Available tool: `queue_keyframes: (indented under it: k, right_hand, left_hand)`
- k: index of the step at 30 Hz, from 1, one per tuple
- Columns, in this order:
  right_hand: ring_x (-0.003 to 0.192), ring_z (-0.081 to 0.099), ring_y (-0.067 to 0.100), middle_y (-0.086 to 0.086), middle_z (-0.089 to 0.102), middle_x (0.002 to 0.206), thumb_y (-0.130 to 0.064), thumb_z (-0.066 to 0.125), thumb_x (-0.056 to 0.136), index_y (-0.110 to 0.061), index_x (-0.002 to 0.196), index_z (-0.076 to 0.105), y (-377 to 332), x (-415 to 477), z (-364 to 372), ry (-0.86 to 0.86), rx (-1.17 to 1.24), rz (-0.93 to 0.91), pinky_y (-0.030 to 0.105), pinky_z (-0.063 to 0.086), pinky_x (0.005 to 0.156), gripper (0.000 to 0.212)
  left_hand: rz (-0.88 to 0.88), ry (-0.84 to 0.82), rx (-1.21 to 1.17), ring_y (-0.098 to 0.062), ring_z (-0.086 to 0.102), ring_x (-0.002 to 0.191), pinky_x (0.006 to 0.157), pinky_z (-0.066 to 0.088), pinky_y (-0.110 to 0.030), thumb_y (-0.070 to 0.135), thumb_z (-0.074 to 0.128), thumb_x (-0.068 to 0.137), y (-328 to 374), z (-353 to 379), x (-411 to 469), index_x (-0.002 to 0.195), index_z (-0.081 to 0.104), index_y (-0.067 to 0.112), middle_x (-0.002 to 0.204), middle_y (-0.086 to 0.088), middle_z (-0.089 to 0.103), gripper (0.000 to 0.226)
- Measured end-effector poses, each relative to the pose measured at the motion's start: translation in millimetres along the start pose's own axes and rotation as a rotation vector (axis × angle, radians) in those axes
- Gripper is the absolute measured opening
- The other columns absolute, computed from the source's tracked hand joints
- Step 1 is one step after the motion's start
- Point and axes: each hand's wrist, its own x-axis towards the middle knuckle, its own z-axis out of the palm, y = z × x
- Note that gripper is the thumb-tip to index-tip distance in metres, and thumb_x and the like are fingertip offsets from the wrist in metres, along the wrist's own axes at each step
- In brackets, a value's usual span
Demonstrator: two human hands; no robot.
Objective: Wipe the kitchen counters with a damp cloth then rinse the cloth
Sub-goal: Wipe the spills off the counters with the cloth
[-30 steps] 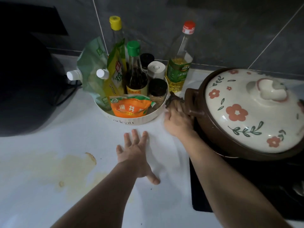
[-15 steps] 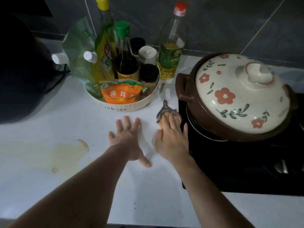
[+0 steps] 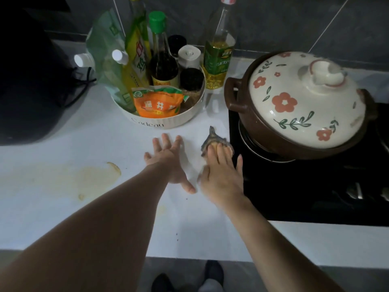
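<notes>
Head cam looking down at a white counter (image 3: 101, 144), and the only writing I can actually read is "Cadeau" on the front of the round cream tray (image 3: 148, 123) holding the condiments. The orange packet (image 3: 156, 103) leaning in the tray has big Chinese characters and a green logo, but it's too blurry for me to read. Same with the green label on the oil bottle (image 3: 217, 60), which stands just outside the tray on its right. There's a dark sauce bottle (image 3: 163, 66) with a green cap in the tray too. The cloth (image 3: 210, 137), greyish and bunched up, sits on the counter right at the edge of the black stove (image 3: 294, 197), in front of the brown clay pot (image 3: 237, 102) with the flowery lid. The right hand (image 3: 221, 173) presses down on it with straight fingers, not gripping, just flat on top. The left hand (image 3: 168, 163) lies palm down on the counter just beside it, fingers spread, holding nothing. A yellowish stain (image 3: 94, 175) sits on the counter off to the left of the left arm.
</notes>
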Motion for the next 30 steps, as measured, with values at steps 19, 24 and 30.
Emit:
queue_keyframes:
  k: [19, 24, 30]
  right_hand:
    - [0.15, 0.007, 0.018, 0.0, 0.016, 0.162, -0.042, 0.021, 0.098, -0.025, 0.154, 0.017, -3, -147, 11, -0.033, 0.003, 0.006, 0.054, -0.002, 0.119, 0.059]
    - [0.15, 0.007, 0.019, 0.001, 0.013, 0.162, -0.045, 0.022, 0.098, -0.029, 0.151, 0.018, -6, -94, 4, -0.107, -0.023, -0.005, 0.059, -0.004, 0.115, 0.056]
    - [0.145, 0.014, 0.027, 0.005, 0.019, 0.159, -0.047, 0.022, 0.093, -0.029, 0.146, 0.022, -41, -60, 6, -0.093, -0.093, -0.018, 0.059, 0.006, 0.116, 0.055]
  left_hand:
    - [0.139, 0.61, -0.041, -0.028, 0.054, 0.123, 0.106, 0.036, -0.05, 0.081, 0.047, 0.07, -107, 58, -129, 0.13, 0.057, 0.022, 0.129, -0.002, 0.06, 0.085]
    - [0.101, 0.564, 0.115, -0.031, 0.049, 0.127, 0.11, 0.031, -0.054, 0.088, 0.043, 0.072, -173, 93, -171, 0.134, 0.052, 0.016, 0.135, -0.009, 0.054, 0.095]
    - [-0.073, 0.489, 0.024, -0.031, 0.052, 0.125, 0.107, 0.037, -0.053, 0.087, 0.037, 0.077, -174, 112, -172, 0.133, 0.051, 0.015, 0.136, -0.008, 0.054, 0.093]
